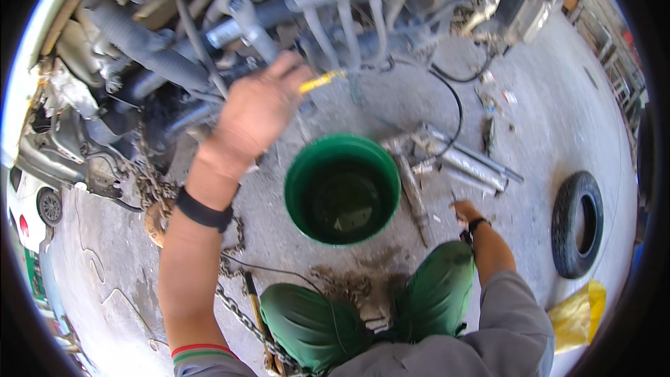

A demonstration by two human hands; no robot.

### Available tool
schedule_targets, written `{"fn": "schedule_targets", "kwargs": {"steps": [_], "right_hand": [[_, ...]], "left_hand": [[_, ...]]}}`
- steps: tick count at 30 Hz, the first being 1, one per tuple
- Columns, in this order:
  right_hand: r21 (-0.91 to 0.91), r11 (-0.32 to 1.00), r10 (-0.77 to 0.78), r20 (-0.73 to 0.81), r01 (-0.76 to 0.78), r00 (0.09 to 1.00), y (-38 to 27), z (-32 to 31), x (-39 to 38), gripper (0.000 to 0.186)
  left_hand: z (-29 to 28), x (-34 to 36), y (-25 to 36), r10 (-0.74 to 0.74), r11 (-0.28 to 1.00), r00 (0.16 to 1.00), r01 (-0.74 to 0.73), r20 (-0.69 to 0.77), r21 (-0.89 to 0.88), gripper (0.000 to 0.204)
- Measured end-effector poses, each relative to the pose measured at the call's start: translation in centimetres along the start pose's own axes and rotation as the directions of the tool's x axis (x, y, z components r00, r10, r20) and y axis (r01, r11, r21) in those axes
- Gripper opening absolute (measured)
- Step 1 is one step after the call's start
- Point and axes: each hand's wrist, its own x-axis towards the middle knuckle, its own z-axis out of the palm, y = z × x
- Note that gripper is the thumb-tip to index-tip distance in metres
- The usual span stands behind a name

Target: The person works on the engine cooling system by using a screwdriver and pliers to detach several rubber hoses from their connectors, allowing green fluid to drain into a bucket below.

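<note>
My left hand (265,101) is raised at the front of a vehicle's engine (349,0), its fingers curled round a short, slim yellow piece (321,82). Motion blur hides what kind of piece this is. Below and to the right of that hand, a green bucket (342,141) stands on the concrete floor, with dark liquid in its bottom. Beside my right knee is my right hand (465,211), its fingers drawn together. A thin sliver shows at the fingertips, too small to name.
Metal tubes and bars (460,160) lie right of the bucket, with a black cable (459,108) looping above them. A tyre (578,225) and a yellow bag (579,315) are at the right. Chains (241,307) lie at left near my knees; a white car (31,206) stands farther left.
</note>
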Motion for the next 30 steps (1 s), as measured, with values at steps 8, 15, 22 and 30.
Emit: {"fn": "schedule_targets", "kwargs": {"steps": [8, 15, 22, 30], "right_hand": [[-0.692, 0.721, -0.025, 0.020, 0.032, 0.999, 3.4, 0.4, 0.3, 0.044], [-0.852, -0.008, -0.817, 0.307, 0.523, 0.488, -2.1, -5.4, 1.9, 0.042], [0.046, 0.140, -0.942, -0.302, 0.989, 0.148, -35.9, -1.2, -33.6, 0.020], [0.027, -0.266, -0.905, -0.352, 0.964, -0.240, -49.0, 4.5, -47.9, 0.041]], "left_hand": [[-0.2, -0.1, -0.3, 0.023, 1.000, 1.000, -0.023, 0.000, -0.017, 0.027], [1.0, 1.0, -0.2, 0.030, 0.998, 0.999, -0.031, -0.024, -0.059, 0.029], [0.6, 0.2, -0.2, 0.005, 0.998, 0.999, -0.008, -0.051, -0.067, 0.025], [1.0, -0.3, -0.7, -0.019, 0.995, 0.996, 0.011, -0.085, -0.101, 0.024]]}}
